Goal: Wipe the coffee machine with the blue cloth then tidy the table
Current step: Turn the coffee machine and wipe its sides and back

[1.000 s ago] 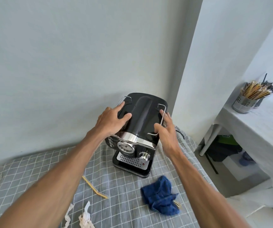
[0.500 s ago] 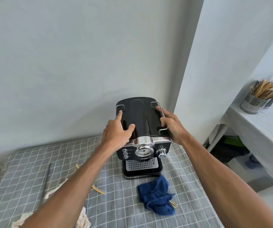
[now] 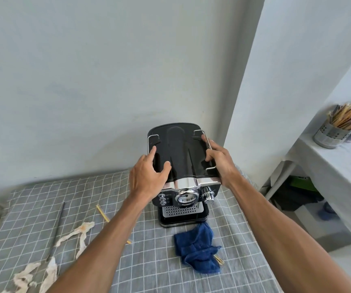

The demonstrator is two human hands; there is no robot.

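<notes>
The black and chrome coffee machine stands at the back of the table, which is covered in a grey checked cloth, with its front panel facing me. My left hand grips its upper left side, index finger and thumb lying on the glossy top. My right hand holds the upper right edge, fingers curled over the chrome rail. The crumpled blue cloth lies on the table just in front of the machine's drip tray, touched by neither hand.
Torn whitish paper strips, a dark thin stick and a yellow stick lie at the left. More yellow sticks poke out from under the cloth. A metal holder of sticks stands on a white side table at the right.
The machine has turned from an angled pose until its front faces me squarely. Both hands stayed on its sides, and the right hand shifted further back along the right rail.
</notes>
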